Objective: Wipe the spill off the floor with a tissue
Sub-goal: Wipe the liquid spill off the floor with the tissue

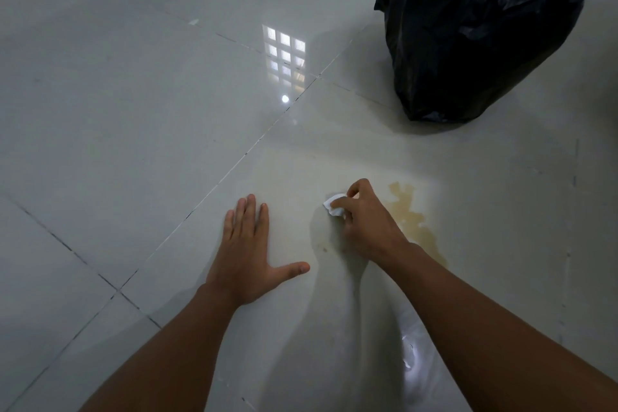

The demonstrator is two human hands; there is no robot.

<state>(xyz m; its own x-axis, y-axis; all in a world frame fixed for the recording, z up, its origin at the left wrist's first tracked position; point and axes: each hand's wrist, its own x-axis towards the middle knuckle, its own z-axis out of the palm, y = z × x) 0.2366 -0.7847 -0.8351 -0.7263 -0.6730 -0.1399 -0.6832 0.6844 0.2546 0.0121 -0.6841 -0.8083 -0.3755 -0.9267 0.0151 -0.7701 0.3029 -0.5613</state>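
Yellowish-brown liquid spill (413,219) sits on the glossy pale tiled floor (133,127), a thin irregular puddle running from a blob at its far end down toward the near side. It lies just to the right of the right hand (364,224), and the back of that hand and the wrist cover its near left edge, so I can't tell how far it reaches under there.

Right hand is curled around a small crumpled white tissue (334,205), with the thumb and bent fingers pinching it (only a bit of the wad pokes out on the left side of the fist). The tissue is at floor level just left of the puddle, not on the visible stain itself. Knuckles point away from the camera, and the forearm comes in from the bottom right at a slant.

Left hand (249,251) is flat on the floor, palm down, fingers straight and close together, thumb splayed out to the right. It grips nothing. It's left of the tissue hand, apart from it, and well clear of the spill.

Further back on the right stands a bin lined with a black plastic bag (475,40), mouth open, well apart from both hands.
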